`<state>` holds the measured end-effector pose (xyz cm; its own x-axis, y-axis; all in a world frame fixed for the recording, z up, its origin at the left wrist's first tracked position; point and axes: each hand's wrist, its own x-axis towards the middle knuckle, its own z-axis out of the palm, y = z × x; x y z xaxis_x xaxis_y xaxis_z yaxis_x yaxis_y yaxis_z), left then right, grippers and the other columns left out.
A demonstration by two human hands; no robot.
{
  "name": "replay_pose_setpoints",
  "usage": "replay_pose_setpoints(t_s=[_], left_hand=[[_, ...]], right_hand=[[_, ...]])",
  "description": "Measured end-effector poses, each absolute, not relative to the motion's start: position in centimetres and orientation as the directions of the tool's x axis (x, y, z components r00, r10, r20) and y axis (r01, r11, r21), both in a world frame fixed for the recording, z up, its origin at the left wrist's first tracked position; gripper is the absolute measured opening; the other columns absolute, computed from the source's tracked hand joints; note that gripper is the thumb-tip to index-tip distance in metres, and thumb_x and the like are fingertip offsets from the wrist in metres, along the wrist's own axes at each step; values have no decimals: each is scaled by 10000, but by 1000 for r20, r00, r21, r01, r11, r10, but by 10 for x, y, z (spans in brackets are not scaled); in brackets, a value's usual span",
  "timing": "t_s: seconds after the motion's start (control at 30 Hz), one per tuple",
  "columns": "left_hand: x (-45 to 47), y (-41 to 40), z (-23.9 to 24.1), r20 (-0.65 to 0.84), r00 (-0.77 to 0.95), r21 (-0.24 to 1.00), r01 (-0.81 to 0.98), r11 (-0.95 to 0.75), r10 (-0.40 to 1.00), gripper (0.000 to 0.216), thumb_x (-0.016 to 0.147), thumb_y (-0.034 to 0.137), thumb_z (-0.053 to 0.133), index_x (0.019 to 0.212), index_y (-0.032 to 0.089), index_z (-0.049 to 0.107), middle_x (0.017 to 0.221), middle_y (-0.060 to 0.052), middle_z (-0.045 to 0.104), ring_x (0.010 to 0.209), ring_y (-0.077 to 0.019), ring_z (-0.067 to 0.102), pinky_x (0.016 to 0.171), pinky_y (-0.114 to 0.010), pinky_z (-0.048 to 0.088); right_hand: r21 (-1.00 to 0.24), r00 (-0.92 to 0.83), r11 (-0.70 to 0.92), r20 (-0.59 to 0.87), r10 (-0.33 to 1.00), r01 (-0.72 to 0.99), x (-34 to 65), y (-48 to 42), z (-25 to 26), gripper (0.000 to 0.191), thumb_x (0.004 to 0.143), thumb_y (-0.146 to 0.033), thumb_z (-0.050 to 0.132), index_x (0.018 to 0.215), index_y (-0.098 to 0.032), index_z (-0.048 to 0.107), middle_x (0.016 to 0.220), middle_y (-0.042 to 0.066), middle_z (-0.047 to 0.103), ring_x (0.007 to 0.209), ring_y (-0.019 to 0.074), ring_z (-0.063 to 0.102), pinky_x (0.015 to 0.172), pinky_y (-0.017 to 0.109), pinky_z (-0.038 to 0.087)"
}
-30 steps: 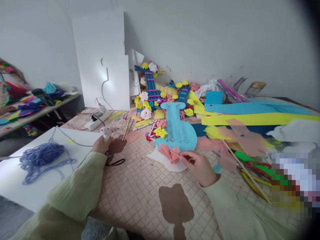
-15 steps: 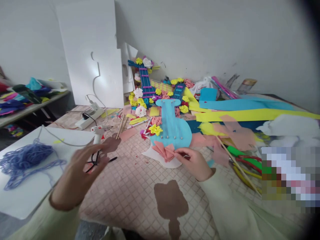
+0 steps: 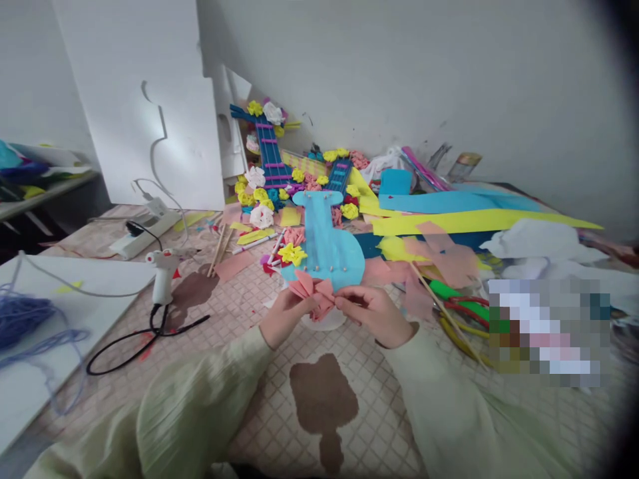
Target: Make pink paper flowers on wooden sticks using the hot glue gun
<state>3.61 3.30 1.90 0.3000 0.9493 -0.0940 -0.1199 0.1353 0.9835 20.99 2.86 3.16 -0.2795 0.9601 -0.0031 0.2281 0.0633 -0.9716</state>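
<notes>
So the folded salmon-pink crepe paper piece sits right between both hands, at the bottom edge of a light-blue guitar cutout. Neither hand is nearer: the left hand grips its left side, thumb on top, and the right hand pinches its right edge between thumb and fingertips. The cutout's long axis runs away from the person, neck toward the wall; the pink piece is too bunched up to have a clear one (can't tell if it's stuck down, either). Headcount: one pink piece in hand, one cutout, one yellow paper flower on its left side, one white glue gun off to the left, one power strip behind that.
</notes>
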Motion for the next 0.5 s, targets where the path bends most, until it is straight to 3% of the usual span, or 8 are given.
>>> replay_pose_setpoints(t_s=[0.27, 0.5], left_hand=[[36, 29, 9, -184, 321, 869, -388, 306, 929, 239, 658, 285, 633, 846, 140, 606, 771, -46, 646, 698, -178, 605, 659, -356, 517], [26, 25, 4, -196, 336, 874, -366, 320, 921, 161, 691, 239, 610, 821, 150, 644, 800, -43, 658, 730, -167, 613, 664, -311, 528]], right_hand=[[-965, -272, 50, -23, 962, 258, 210, 30, 31, 169, 750, -291, 558, 780, -142, 633, 682, 12, 613, 563, 97, 514, 456, 202, 376], [-963, -234, 69, 6, 972, 262, 205, 28, 25, 125, 737, -274, 578, 770, -164, 627, 763, 23, 656, 686, 129, 582, 616, 244, 473]])
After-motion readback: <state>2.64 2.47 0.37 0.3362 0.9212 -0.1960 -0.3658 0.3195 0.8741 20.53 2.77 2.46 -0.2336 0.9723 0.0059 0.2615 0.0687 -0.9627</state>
